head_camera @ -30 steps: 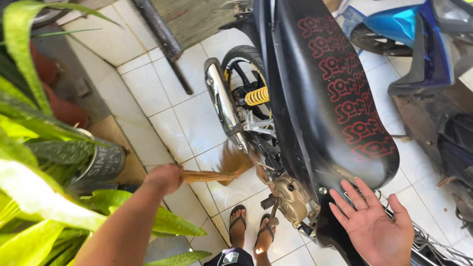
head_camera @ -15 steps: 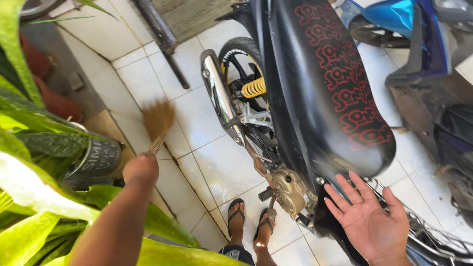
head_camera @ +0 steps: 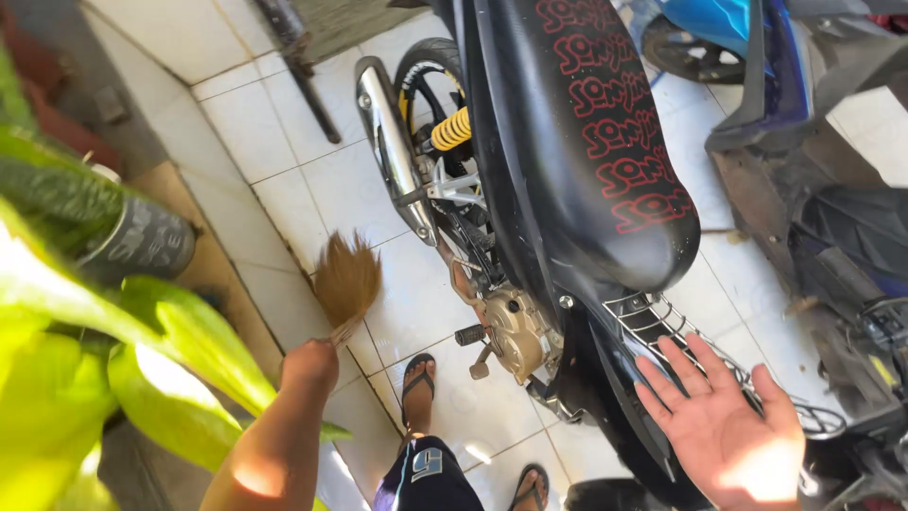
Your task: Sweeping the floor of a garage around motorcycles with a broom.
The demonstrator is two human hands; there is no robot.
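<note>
The broom [head_camera: 347, 282] has swung lower toward frame centre, nearer the motorcycle [head_camera: 567, 170]. Its bristles fan just above the left hand [head_camera: 310, 363], which grips its handle. The right hand [head_camera: 728, 426], lower right, is spread wide, holding nothing.

Layout seen from above. Motorcycle [head_camera: 558, 180] at centre; its exhaust pipe [head_camera: 390, 151] at 9 o'clock of the seat [head_camera: 596, 123]. Broom [head_camera: 348, 284] at 8 o'clock of the exhaust, above the left hand [head_camera: 310, 364]. Right hand [head_camera: 728, 426] at 5 o'clock, beside the wire rack [head_camera: 653, 322]. Plant leaves [head_camera: 123, 360] at 8 o'clock; second scooter [head_camera: 776, 76] at 2 o'clock.
</note>
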